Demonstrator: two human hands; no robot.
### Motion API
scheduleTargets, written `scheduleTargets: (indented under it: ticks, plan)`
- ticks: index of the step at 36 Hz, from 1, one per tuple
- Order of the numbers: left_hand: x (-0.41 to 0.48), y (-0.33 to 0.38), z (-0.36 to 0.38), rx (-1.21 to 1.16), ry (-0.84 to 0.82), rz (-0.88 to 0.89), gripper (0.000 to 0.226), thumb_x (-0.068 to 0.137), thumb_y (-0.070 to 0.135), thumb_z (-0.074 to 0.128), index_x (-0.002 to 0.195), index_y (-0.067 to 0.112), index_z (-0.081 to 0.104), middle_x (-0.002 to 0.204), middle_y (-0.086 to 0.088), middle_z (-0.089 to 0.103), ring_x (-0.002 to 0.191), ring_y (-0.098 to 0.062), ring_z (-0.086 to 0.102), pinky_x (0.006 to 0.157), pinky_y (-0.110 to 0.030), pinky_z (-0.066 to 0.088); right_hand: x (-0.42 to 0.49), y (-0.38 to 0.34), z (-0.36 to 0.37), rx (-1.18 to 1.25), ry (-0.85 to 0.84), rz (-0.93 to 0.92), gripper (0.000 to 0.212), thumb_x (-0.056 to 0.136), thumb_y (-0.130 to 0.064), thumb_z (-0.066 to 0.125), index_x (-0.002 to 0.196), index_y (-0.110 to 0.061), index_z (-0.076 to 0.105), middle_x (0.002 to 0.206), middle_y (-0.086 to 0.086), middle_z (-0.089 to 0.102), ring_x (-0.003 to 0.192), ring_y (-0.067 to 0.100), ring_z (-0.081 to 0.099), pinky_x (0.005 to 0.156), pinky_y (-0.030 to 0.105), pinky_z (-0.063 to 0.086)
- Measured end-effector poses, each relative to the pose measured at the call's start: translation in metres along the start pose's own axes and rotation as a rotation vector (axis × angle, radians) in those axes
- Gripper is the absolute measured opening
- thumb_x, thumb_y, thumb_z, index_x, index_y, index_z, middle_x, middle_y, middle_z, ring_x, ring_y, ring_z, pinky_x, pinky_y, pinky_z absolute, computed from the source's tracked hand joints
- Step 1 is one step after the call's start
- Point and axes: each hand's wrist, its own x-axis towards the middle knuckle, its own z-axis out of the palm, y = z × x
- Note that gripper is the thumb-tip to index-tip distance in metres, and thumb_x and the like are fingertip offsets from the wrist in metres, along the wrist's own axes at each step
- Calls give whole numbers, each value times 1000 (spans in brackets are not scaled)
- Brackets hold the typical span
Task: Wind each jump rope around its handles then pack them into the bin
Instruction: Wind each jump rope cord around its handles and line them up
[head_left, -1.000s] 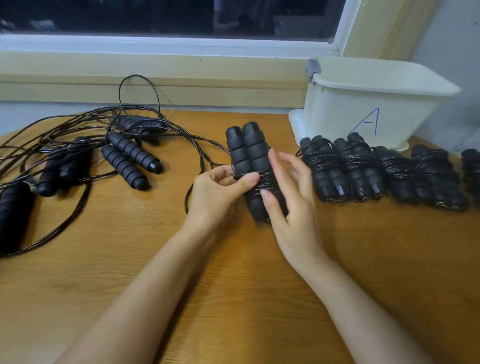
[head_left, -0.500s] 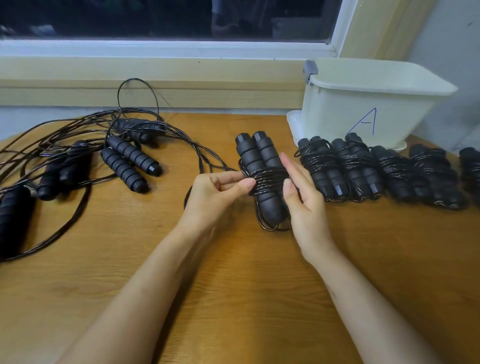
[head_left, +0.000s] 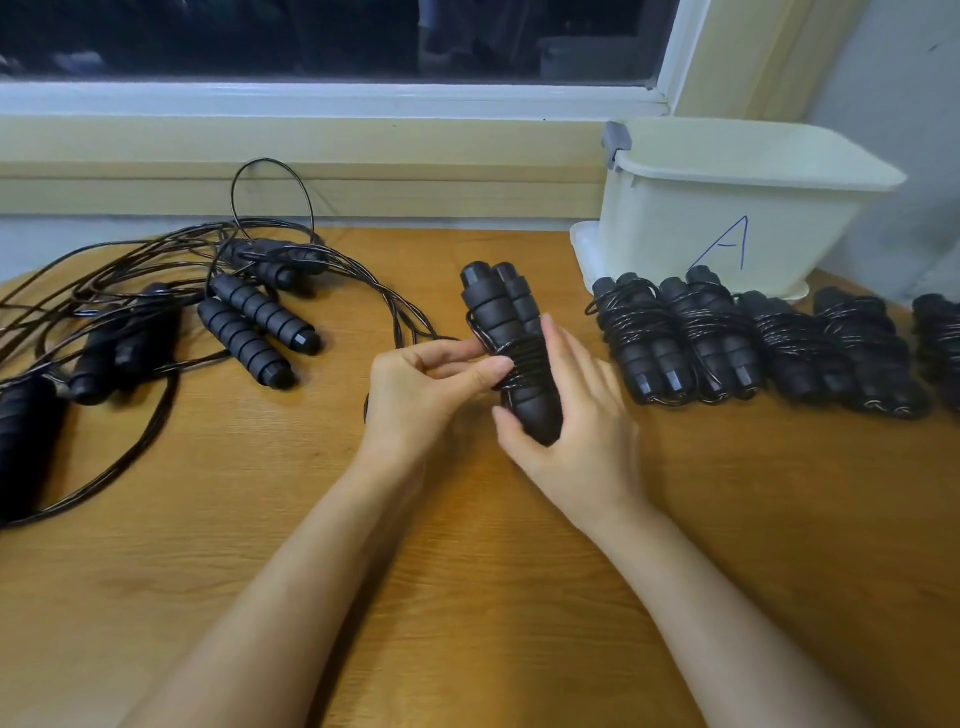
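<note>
My right hand (head_left: 576, 415) grips a pair of black foam jump-rope handles (head_left: 504, 317) held side by side above the table's middle, with dark cord coiled round their midsection. My left hand (head_left: 426, 384) pinches the cord at the coil's left edge. A row of several wound jump ropes (head_left: 727, 338) lies to the right, in front of the cream bin (head_left: 727, 208) marked with a blue A. Unwound ropes (head_left: 156, 322) lie tangled at the left.
The wooden table (head_left: 467, 597) runs under a window sill (head_left: 311, 145) at the back. The bin stands at the back right on its lid. A loose cord loop (head_left: 272, 192) stands up from the tangle at the left.
The handle pair has been turned and lifted slightly, and more cord sits around it. My right hand has moved from beside the handles to gripping their lower end.
</note>
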Motion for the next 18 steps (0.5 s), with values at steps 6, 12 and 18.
scheduleTargets:
  ticks: [6,12,18]
  plan:
    - [-3,-3,5,104,-76,65,37,65,26,79,100,19,71,83,2,77,84,-13,74,76,-28,61,1,1,-1,-122,-45,77,103,68,-59,77,151,-15,35,148,3,45,124,25,52,82,34,52]
    - [-2,-5,2,207,-138,154,34,70,28,74,104,26,69,95,10,75,93,-8,72,84,-24,57,1,6,-2,-97,58,54,84,74,-30,83,147,-13,44,135,3,53,112,21,61,75,23,42]
    - [2,-8,0,181,-119,160,33,73,29,72,105,21,72,94,-1,77,88,-14,73,88,-30,56,1,8,0,162,103,66,77,79,-15,81,148,-14,46,132,4,58,113,5,51,86,-5,31]
